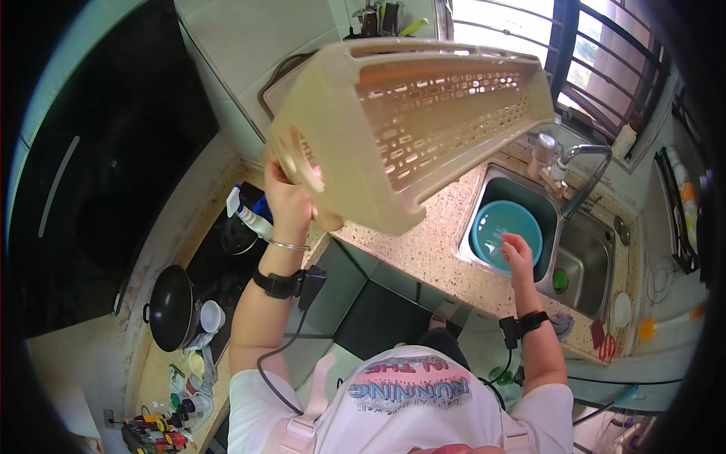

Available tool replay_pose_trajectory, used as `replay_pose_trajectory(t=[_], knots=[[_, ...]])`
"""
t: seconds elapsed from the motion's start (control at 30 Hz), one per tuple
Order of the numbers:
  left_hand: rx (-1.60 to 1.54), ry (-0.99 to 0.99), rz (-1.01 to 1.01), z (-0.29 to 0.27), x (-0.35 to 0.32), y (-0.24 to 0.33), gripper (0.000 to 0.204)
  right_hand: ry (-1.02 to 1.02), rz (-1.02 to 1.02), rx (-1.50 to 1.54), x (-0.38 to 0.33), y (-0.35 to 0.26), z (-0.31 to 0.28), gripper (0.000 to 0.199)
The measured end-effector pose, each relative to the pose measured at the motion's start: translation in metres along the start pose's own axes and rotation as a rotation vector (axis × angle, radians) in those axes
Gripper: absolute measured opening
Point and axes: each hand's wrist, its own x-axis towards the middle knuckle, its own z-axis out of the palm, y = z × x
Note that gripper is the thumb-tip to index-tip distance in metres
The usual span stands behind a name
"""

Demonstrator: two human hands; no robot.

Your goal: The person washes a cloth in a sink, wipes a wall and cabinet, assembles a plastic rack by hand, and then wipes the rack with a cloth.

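Observation:
My left hand point(289, 200) is closed round the near end of a large beige plastic basket point(325, 121) with slotted walls. The basket is raised and tilted over the counter, its far end toward the window. Over the rim of a teal basin point(537, 219) hovers my right hand point(517, 256), fingers apart and slightly curled, holding nothing. That basin sits in the left bowl of a steel sink point(490, 178) and seems to hold some water. The basket blocks part of the counter behind it.
Right of the basin, a curved faucet point(597, 151) rises beside a second sink bowl point(594, 261) with a green item inside. Red scissors point(607, 346) lie near the counter edge. At left are a black wok point(171, 306), a white cup point(212, 315) and a spray bottle point(253, 219).

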Motion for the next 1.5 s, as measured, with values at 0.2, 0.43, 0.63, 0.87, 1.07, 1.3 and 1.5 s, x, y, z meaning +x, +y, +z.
replay_pose_trajectory(t=[0.2,0.43,0.63,0.87,1.07,1.3,1.5], knots=[[0.036,0.02,0.017,0.003,0.0,-0.018,0.037,-0.089,-0.02,-0.064,0.014,0.001,0.011,0.024],[-0.063,0.108,-0.053,0.006,0.04,-0.041,0.035,-0.318,-0.328,-0.527,0.128,0.042,0.029,0.031],[-0.128,0.079,-0.282,0.033,0.05,-0.033,0.039,-0.51,-0.446,-0.878,0.24,0.075,0.071,0.043],[-0.24,0.03,-0.397,0.045,0.063,-0.029,0.053,-0.622,-0.679,-0.922,0.292,0.1,0.117,0.035],[-0.144,0.145,-0.348,0.033,0.08,-0.042,0.054,-0.617,-0.649,-0.829,0.302,0.084,0.139,0.029],[-0.292,0.08,-0.52,0.012,0.085,-0.068,0.05,-0.619,-0.779,-0.895,0.295,0.09,0.189,0.031],[-0.317,0.009,-0.575,-0.009,0.088,-0.088,0.048,-0.641,-0.611,-1.054,0.281,0.078,0.182,0.029]])
